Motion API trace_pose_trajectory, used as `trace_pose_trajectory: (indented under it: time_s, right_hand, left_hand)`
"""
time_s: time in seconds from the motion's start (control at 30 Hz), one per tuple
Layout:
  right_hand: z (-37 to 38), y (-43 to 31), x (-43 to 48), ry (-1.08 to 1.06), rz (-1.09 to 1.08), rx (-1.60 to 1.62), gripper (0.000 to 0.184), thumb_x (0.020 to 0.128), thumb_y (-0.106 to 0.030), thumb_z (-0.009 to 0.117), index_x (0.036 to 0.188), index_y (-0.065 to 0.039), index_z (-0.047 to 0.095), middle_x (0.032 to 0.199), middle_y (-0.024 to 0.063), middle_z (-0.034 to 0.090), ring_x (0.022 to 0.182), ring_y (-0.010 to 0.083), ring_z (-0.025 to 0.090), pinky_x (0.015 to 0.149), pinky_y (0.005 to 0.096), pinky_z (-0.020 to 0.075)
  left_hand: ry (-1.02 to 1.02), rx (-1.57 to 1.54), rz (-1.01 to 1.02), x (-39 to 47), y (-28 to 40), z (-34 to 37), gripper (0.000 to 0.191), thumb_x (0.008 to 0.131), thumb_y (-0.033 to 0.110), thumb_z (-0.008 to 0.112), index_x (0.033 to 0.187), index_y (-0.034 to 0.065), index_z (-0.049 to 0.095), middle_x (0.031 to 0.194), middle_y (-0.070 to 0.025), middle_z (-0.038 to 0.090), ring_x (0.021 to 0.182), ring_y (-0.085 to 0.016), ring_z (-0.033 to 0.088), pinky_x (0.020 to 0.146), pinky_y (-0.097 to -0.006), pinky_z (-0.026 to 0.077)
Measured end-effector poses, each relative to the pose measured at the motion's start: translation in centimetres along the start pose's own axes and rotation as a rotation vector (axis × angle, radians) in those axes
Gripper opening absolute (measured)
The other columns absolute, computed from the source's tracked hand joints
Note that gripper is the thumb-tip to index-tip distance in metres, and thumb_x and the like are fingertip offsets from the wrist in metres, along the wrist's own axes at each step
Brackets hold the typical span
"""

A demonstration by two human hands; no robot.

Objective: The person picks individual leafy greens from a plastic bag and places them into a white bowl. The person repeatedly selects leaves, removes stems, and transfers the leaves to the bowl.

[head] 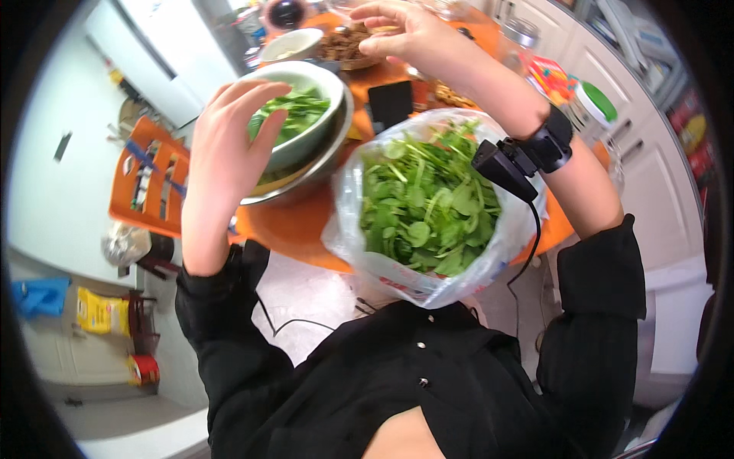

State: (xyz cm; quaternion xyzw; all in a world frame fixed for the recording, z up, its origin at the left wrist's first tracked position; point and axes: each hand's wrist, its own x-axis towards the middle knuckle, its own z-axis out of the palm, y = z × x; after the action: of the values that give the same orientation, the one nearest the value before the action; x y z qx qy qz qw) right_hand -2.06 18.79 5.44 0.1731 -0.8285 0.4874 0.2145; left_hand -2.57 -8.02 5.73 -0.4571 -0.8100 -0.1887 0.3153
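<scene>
My left hand (232, 140) is raised in front of a pale green bowl (327, 80) of leafy greens (298, 115), its fingers spread and nothing in them. That bowl sits in a larger metal bowl (338, 137), with something yellowish between the two. Up near the far side of the table, my right hand (395, 28) hovers with fingers apart, also holding nothing. Below it in the picture is a dish of brown food pieces (344, 46). Close to my body, a translucent plastic bag (352, 206) stands wide at the top, full of green leafy stems (430, 201).
All this stands on an orange table (287, 229). Behind the bag lies a black flat object (391, 103). A white bowl (292, 43) is farther back. On the right are a green-lidded jar (596, 103) and a red packet (547, 77). An orange chair (149, 183) stands left.
</scene>
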Motion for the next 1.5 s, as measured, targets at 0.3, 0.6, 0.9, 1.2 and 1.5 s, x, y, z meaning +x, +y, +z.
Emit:
trace_pose_trajectory:
  time_s: [0.3,0.6,0.9,1.2,1.5]
  right_hand:
    - [-6.4,3.0,-10.9,-0.145,0.409,-0.084,0.027,0.086,-0.018,0.064,0.109,-0.004,0.067,0.099,0.0087,0.07,0.089,0.0166,0.066,0.081,0.032,0.0525]
    - [-5.7,4.6,-13.9,-0.216,0.086,-0.645,0.019,0.083,-0.018,0.064,0.095,-0.005,0.068,0.094,0.0121,0.065,0.093,0.0296,0.062,0.081,0.0397,0.0489]
    - [-6.2,3.4,-14.0,-0.212,-0.068,-1.073,0.006,0.081,-0.013,0.064,0.086,-0.012,0.067,0.087,0.0028,0.059,0.091,0.0215,0.055,0.083,0.0399,0.0362]
    - [-6.2,-0.3,-12.2,-0.132,-0.087,-0.703,0.009,0.078,-0.01,0.07,0.085,-0.008,0.066,0.077,0.0043,0.059,0.076,0.024,0.056,0.074,0.0356,0.0394]
    - [-4.8,-0.9,-10.4,-0.228,0.113,-0.67,0.011,0.078,-0.011,0.07,0.081,-0.001,0.068,0.072,0.014,0.065,0.067,0.0291,0.063,0.063,0.0367,0.0474]
  left_hand:
    - [-0.349,-0.347,0.128,2.2,6.3,8.4,0.018,0.081,0.01,0.066,0.097,0.0026,0.069,0.09,-0.014,0.067,0.086,-0.032,0.063,0.077,-0.0391,0.05]
    - [-0.522,-0.108,0.229,2.8,5.7,14.3,0.033,0.072,-0.003,0.056,0.103,0.004,0.068,0.098,-0.0111,0.066,0.092,-0.03,0.06,0.084,-0.0387,0.049]
    - [-0.359,-0.28,0.144,2.8,5.1,13.1,0.007,0.077,0.007,0.067,0.082,0.0028,0.068,0.076,-0.0094,0.06,0.079,-0.029,0.06,0.073,-0.0382,0.049]
    - [-0.083,-0.477,-0.017,3.5,5.5,8.4,0.009,0.079,0.001,0.066,0.088,0.0018,0.068,0.082,-0.0071,0.064,0.069,-0.019,0.063,0.062,-0.0277,0.049]
    - [-0.104,-0.578,-0.137,3.6,4.9,6.2,0.011,0.09,0.009,0.058,0.096,0.0011,0.054,0.075,-0.0047,0.053,0.067,-0.012,0.051,0.062,-0.0251,0.042]
